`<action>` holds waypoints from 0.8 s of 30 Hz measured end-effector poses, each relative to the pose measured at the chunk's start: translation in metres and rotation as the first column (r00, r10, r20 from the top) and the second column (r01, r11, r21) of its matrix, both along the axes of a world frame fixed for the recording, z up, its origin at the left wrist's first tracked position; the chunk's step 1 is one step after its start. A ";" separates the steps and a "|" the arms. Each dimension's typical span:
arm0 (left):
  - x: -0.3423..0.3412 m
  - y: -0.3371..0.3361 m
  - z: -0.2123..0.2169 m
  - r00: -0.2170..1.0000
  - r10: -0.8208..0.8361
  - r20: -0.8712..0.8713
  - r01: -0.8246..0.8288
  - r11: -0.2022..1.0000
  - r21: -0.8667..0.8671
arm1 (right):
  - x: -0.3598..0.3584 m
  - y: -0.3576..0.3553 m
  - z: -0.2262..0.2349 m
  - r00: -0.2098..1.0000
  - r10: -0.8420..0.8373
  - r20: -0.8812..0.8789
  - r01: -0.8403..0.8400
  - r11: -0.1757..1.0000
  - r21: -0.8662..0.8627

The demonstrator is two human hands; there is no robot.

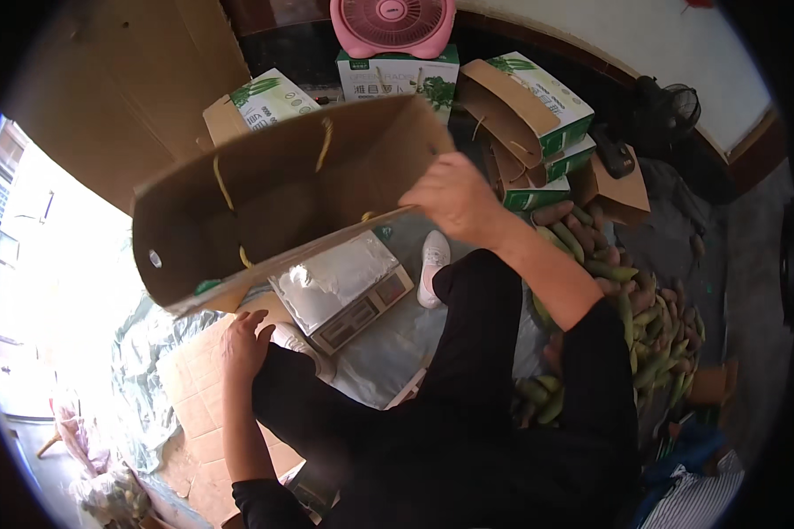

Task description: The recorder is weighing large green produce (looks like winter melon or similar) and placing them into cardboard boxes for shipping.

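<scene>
- Right hand (454, 198): fingers closed on the corner of an open brown cardboard box (282, 198), raised and tilted above a scale.
- Left hand (243, 344): spread loosely on the knee, holding nothing.
- Box: corrugated, rectangular, with yellow straps inside.
- Scale (344, 291): flat, film-wrapped platform, partly hidden under the box.
- Surroundings: green-and-white cartons (538, 106), pink fan (393, 25), heap of green and purple pods (644, 309) on the floor.

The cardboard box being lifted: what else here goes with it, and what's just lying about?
In use:
- open cardboard box, held at its corner in the right hand
- left hand, resting on the knee, grip empty
- weighing scale under the box

Lying about:
- pink fan
- stacked printed cartons
- heap of green-purple vegetables
</scene>
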State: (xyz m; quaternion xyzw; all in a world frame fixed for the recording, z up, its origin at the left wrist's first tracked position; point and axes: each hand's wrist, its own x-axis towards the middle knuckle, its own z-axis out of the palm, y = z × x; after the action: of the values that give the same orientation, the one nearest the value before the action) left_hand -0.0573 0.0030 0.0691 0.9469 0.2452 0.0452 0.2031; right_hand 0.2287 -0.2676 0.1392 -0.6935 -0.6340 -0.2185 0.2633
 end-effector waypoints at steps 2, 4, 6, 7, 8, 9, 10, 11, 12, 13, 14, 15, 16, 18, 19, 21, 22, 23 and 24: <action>-0.007 0.003 0.000 1.000 -0.007 -0.026 0.007 1.000 0.013 | 0.003 0.022 -0.028 0.999 0.037 -0.023 -0.037 0.999 -0.014; -0.008 0.003 -0.001 0.998 -0.031 -0.050 0.032 0.999 0.022 | 0.004 0.036 -0.048 0.987 0.109 -0.121 -0.124 0.986 -0.116; -0.007 0.003 -0.001 0.996 -0.058 -0.064 0.058 0.998 0.003 | 0.008 0.046 -0.068 0.986 0.122 -0.117 -0.139 0.980 -0.142; -0.006 0.002 -0.001 0.995 -0.078 -0.068 0.078 0.997 -0.001 | 0.010 0.050 -0.075 0.984 0.140 -0.109 -0.157 0.973 -0.169; -0.006 0.001 0.000 0.997 -0.060 -0.049 0.060 0.998 -0.006 | 0.012 0.054 -0.082 0.987 0.116 -0.114 -0.135 0.976 -0.173; -0.007 0.000 0.001 0.999 -0.041 -0.030 0.041 0.999 -0.013 | 0.014 0.062 -0.087 0.989 0.130 -0.066 -0.141 0.966 -0.218; -0.006 0.000 0.002 0.997 -0.074 -0.031 0.073 0.997 -0.020 | 0.017 0.065 -0.091 0.991 0.135 -0.017 -0.135 0.955 -0.264; -0.007 0.001 0.004 0.998 -0.046 -0.044 0.045 0.999 -0.030 | 0.020 0.069 -0.098 0.991 0.136 -0.021 -0.136 0.953 -0.271; -0.009 0.002 0.004 0.998 -0.012 -0.058 0.010 0.999 -0.039 | 0.023 0.076 -0.108 0.989 0.144 -0.026 -0.145 0.950 -0.278; -0.012 0.003 0.007 0.998 -0.001 -0.069 -0.001 0.999 -0.032 | 0.026 0.083 -0.119 0.993 0.121 -0.005 -0.117 0.946 -0.302; -0.014 0.004 0.006 0.997 0.003 -0.080 -0.005 1.000 -0.027 | 0.027 0.086 -0.127 0.996 0.092 0.016 -0.082 0.941 -0.330; -0.017 0.008 -0.001 1.000 -0.014 -0.027 0.012 0.999 -0.045 | 0.024 0.083 -0.127 0.999 -0.022 0.045 0.037 0.922 -0.386; -0.013 0.007 0.000 0.997 -0.082 0.009 0.083 0.997 -0.012 | 0.023 0.078 -0.127 0.987 -0.137 0.080 0.158 0.884 -0.440; -0.006 0.003 0.001 0.998 -0.056 -0.028 0.054 0.997 -0.053 | 0.033 0.076 -0.148 0.973 -0.214 0.086 0.229 0.855 -0.465; -0.003 0.002 0.000 0.996 -0.080 -0.032 0.078 0.995 -0.056 | 0.035 0.074 -0.152 0.969 -0.246 -0.007 0.196 0.786 -0.586; 0.000 -0.001 -0.001 0.998 -0.061 -0.018 0.060 0.997 -0.050 | 0.039 0.071 -0.155 0.961 -0.262 -0.088 0.131 0.711 -0.691; 0.001 -0.002 -0.001 0.996 -0.084 -0.025 0.082 0.995 -0.052 | 0.039 0.067 -0.155 0.954 -0.284 -0.094 0.142 0.707 -0.693; 0.003 -0.003 -0.001 0.995 -0.093 -0.021 0.093 0.995 -0.025 | 0.040 0.063 -0.155 0.949 -0.289 -0.123 0.148 0.756 -0.638; 0.000 -0.002 -0.001 0.996 -0.086 -0.018 0.086 0.996 0.005 | 0.036 0.063 -0.144 0.949 -0.276 -0.152 0.142 0.805 -0.576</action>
State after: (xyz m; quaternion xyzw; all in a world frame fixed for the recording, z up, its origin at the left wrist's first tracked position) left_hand -0.0575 0.0009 0.0683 0.9575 0.2060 0.0287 0.1999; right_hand 0.2643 -0.2046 -0.0052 -0.8261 -0.5547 0.0296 0.0944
